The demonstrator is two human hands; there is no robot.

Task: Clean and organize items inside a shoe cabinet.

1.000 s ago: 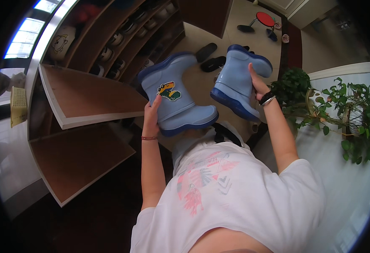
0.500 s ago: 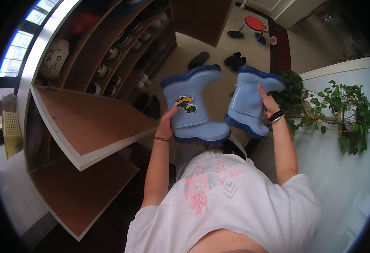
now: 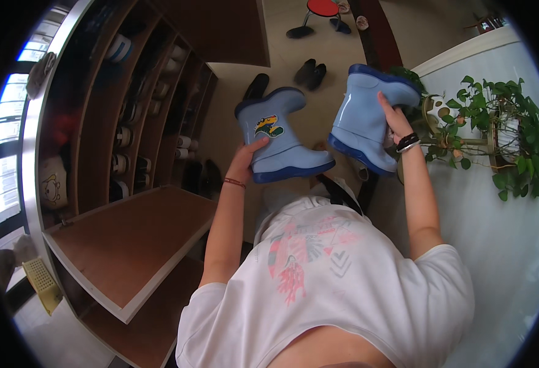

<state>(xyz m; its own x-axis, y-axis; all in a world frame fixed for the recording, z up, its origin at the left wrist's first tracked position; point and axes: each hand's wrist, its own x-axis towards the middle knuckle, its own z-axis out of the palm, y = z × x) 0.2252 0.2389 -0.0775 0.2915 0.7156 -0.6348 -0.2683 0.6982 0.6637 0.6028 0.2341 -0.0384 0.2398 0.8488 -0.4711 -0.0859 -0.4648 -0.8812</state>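
Note:
Two light-blue rain boots with dark-blue soles and rims are held up in front of me, apart from each other. My left hand (image 3: pixel 245 161) grips the left rain boot (image 3: pixel 279 150) at its back, thumb below a colourful cartoon animal patch on the shaft. That boot's toe points right. Around the right rain boot (image 3: pixel 358 104), my right hand (image 3: pixel 395 122) is closed at the shaft, thumb lying on the outside; most of its fingers are hidden behind the boot. Both boots stand roughly upright in the air, slightly tilted.
On the left is a shoe cabinet (image 3: pixel 100 116) with several shoes on its shelves and an open door (image 3: pixel 137 245). Dark slippers (image 3: pixel 310 74) lie on the floor ahead, near a red stool (image 3: pixel 323 7). Leafy plants (image 3: pixel 503 129) stand at right by a pale panel.
My view has turned, so the cabinet and floor items sit differently in the picture. Both boots appear slightly higher, and the left one tilts more. Each hand keeps its hold.

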